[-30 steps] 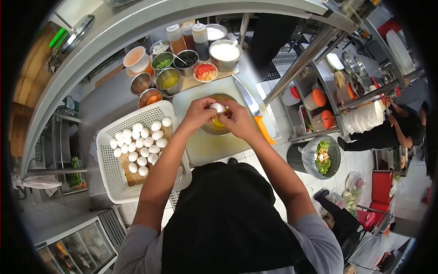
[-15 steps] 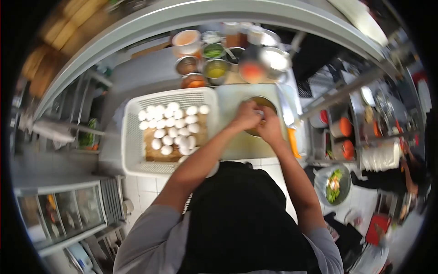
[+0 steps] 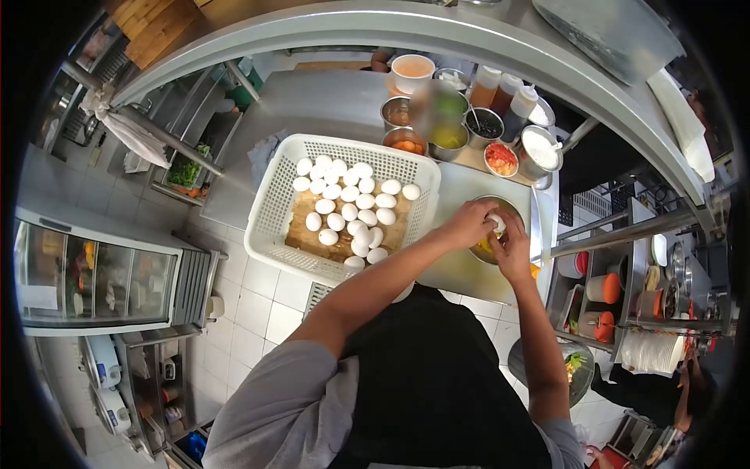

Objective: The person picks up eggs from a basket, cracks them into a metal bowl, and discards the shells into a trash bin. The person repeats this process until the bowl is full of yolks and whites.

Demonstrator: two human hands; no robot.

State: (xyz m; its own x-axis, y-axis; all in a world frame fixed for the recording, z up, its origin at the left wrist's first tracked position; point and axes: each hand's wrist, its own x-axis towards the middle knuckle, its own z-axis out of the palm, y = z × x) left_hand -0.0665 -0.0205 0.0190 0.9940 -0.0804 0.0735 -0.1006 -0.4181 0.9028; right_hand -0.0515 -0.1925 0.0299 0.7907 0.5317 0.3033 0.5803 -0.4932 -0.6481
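Over a metal bowl (image 3: pixel 509 208), my left hand (image 3: pixel 467 224) and my right hand (image 3: pixel 513 248) meet with fingers closed around a white egg (image 3: pixel 496 224). The shell appears to be broken, with yellow yolk (image 3: pixel 485 245) just beneath the fingers. Both hands partly cover the bowl, which sits on a light cutting board (image 3: pixel 449 266). To the left, a white perforated basket (image 3: pixel 269 223) holds several whole white eggs (image 3: pixel 349 213) on a brown surface.
A knife (image 3: pixel 536 230) lies right of the bowl. Behind stand containers of sauces and chopped ingredients, including red pieces (image 3: pixel 501 159) and squeeze bottles (image 3: pixel 522 102). A metal shelf edge (image 3: pixel 375 22) arches overhead. A bin (image 3: pixel 580 379) with scraps stands on the floor at right.
My view has swung, so the basket, containers and bowl sit farther right in the picture. My hands stay over the bowl; the white egg and yellow yolk now show between and below them.
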